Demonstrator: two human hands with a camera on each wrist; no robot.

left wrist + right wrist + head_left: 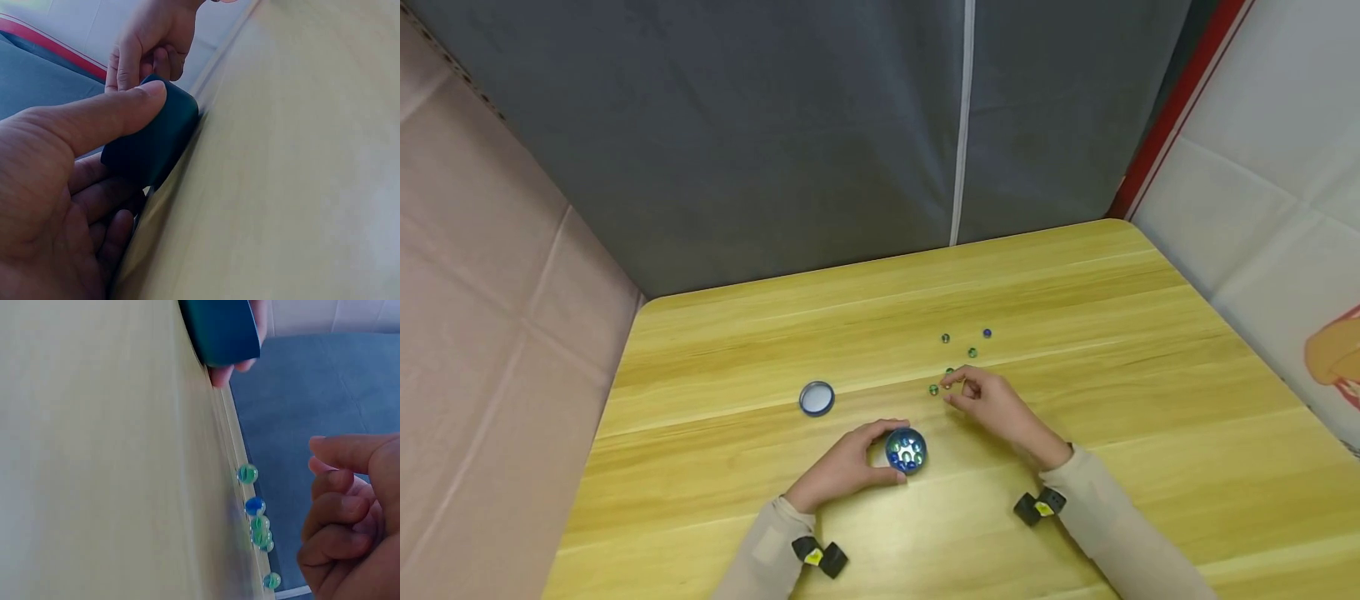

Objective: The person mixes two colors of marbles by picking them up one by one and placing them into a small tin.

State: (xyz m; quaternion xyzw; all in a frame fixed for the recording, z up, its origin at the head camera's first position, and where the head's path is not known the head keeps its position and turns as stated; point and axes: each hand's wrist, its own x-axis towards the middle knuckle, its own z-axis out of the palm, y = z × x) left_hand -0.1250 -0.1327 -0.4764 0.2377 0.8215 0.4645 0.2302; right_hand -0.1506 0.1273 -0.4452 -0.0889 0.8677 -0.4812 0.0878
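Observation:
A round blue tin stands on the table with several green and blue glass marbles inside. My left hand grips it from the left, thumb at the near side and fingers round the far side. In the left wrist view the thumb lies along the wall of the tin. My right hand hovers beside a loose green marble, thumb and index finger apart, the other fingers curled. Nothing shows between those fingertips. Several loose marbles lie on the table before the right hand in the right wrist view.
Left of the marbles, a round blue-rimmed lid lies with its silvery inside up. Farther back on the wooden table are a blue marble and a green one. A grey curtain hangs behind the table.

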